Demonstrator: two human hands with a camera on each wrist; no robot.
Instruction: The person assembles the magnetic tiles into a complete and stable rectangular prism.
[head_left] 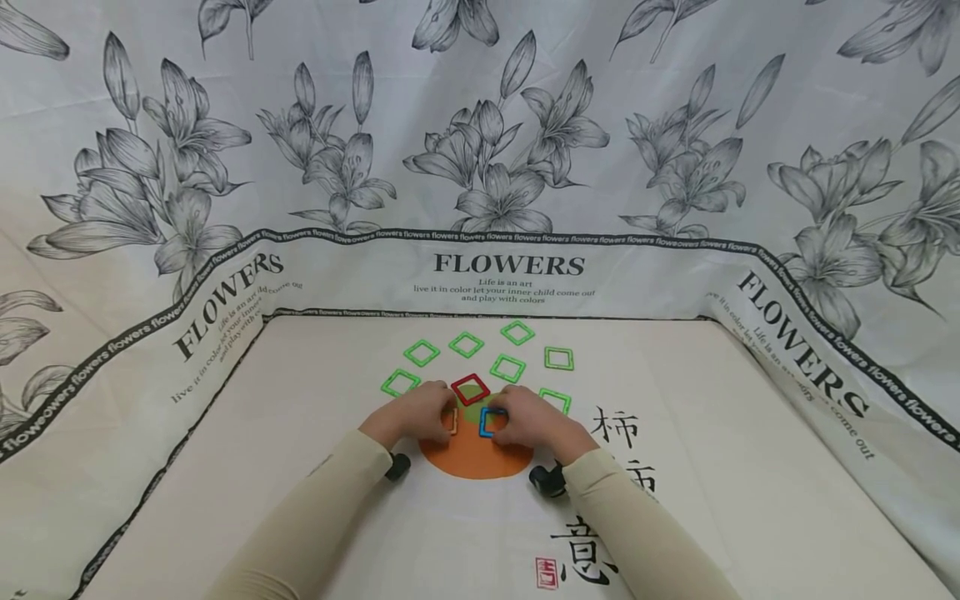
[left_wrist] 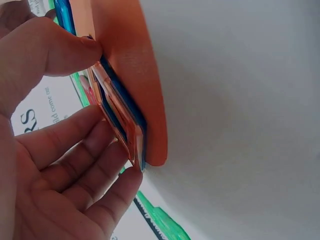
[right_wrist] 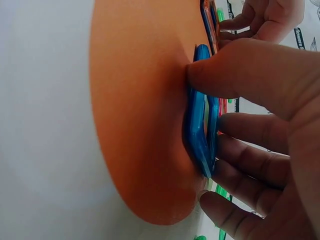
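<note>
My left hand (head_left: 420, 414) grips an orange square frame (left_wrist: 131, 131) between thumb and fingertips. A blue edge (left_wrist: 125, 95) shows along its underside in the left wrist view. Opposite it, my right hand (head_left: 528, 419) holds a blue square frame (right_wrist: 196, 120), thumb on the near side and fingertips at the far side. Both frames are close over the large orange printed shape (head_left: 476, 462) on the cloth. Just beyond the hands lies a red square frame (head_left: 477, 397), overlapping the green part of the print in the head view.
Several green square frames (head_left: 558, 369) are scattered behind and beside the red one. Black Chinese characters (head_left: 583, 550) and a red seal (head_left: 547, 573) are printed on the white cloth at right. Flower-printed curtains (head_left: 502, 287) enclose the back and sides.
</note>
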